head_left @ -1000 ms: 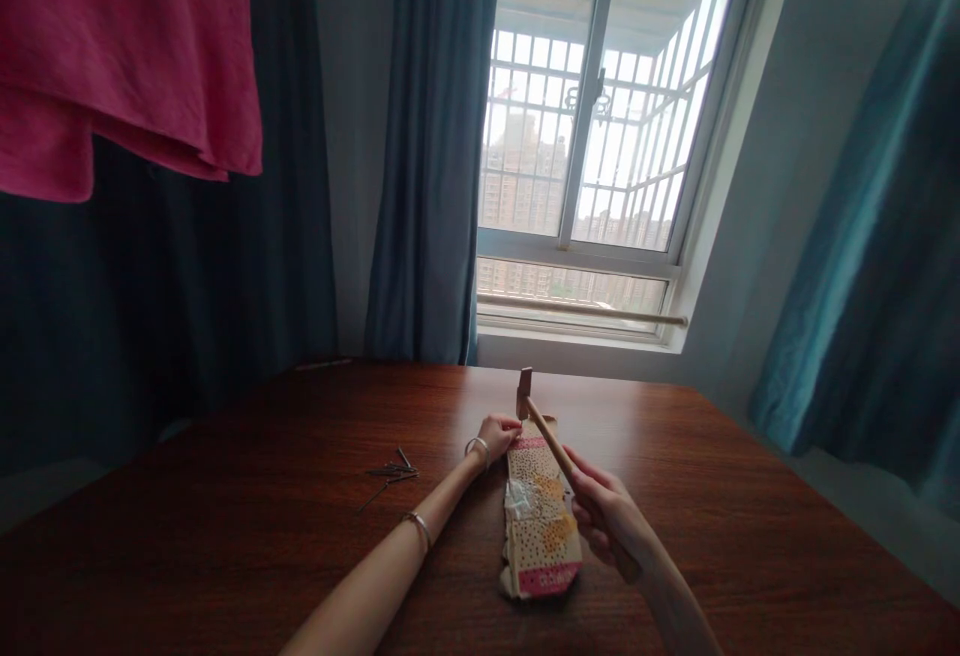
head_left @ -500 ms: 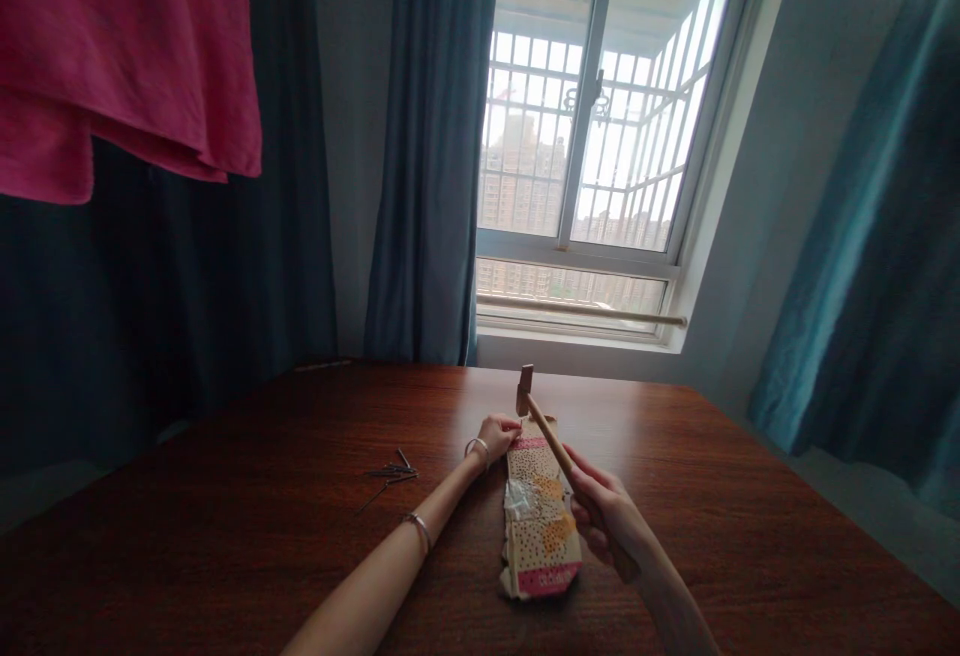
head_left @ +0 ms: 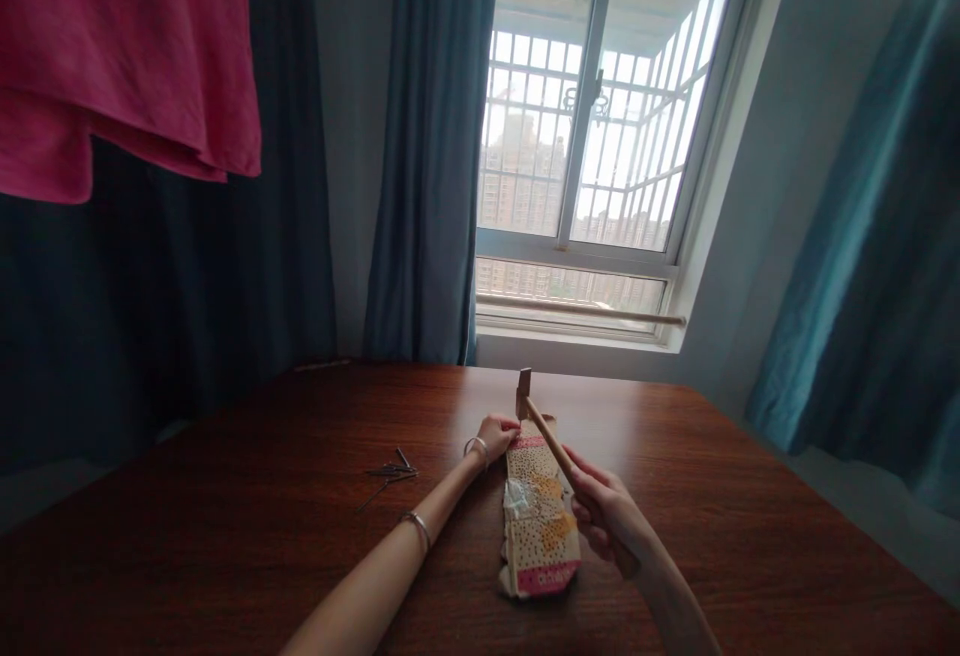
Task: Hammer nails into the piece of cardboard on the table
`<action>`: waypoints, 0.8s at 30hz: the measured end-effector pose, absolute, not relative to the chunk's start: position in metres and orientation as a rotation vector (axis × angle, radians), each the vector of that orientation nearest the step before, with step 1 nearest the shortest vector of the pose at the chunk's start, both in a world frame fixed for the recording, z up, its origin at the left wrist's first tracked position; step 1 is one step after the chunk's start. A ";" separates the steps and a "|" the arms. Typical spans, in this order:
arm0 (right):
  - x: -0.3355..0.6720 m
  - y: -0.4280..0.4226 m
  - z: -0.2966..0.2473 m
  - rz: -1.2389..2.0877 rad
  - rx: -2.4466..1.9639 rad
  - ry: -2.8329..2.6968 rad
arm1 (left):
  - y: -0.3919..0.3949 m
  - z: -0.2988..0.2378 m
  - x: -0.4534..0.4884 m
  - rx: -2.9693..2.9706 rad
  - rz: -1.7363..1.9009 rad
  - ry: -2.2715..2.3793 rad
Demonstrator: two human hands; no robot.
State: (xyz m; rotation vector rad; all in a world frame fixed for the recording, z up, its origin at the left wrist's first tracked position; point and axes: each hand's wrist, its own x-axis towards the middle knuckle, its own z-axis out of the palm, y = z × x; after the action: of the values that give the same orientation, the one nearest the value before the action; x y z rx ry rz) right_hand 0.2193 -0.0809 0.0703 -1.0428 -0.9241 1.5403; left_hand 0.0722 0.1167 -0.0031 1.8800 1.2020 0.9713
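My right hand (head_left: 606, 508) is wrapped around the wooden handle of a hammer (head_left: 551, 442). The hammer's head is just above the far end of a flattened cardboard piece (head_left: 546, 546) with dots, pink bands and tape. At that far end, the fingertips of my left hand (head_left: 498, 432) pinch a thin nail (head_left: 520, 425), mostly hidden by the fingers and standing roughly upright under the hammer head. To the left of my left forearm, several loose nails (head_left: 394, 473) lie in a small pile.
Everything rests on a dark brown wooden table (head_left: 247, 536). Behind it are a barred window (head_left: 577, 166) and a blue curtain (head_left: 431, 156). A pink cloth (head_left: 127, 66) hangs at the upper left, and another curtain (head_left: 855, 236) is on the right.
The hammer head has come down very slightly toward the nail. My left hand and the cardboard have barely moved.
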 end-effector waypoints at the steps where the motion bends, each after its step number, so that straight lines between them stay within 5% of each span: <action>1: 0.219 -0.081 0.070 1.534 -1.045 -0.925 | 0.118 -0.005 0.072 1.888 0.984 1.193; 17: 0.243 -0.064 0.047 1.218 -1.197 -0.935 | 0.132 -0.017 0.065 1.769 0.978 1.137; 24: 0.260 -0.053 0.026 0.806 -1.562 -1.113 | 0.132 -0.012 0.059 1.691 1.164 1.308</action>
State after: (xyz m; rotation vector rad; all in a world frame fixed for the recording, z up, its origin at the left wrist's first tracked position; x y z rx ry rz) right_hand 0.2604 -0.0532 0.0263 -1.5618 -1.1135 0.8060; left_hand 0.0585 0.1325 -0.0117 1.6909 1.3076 1.1639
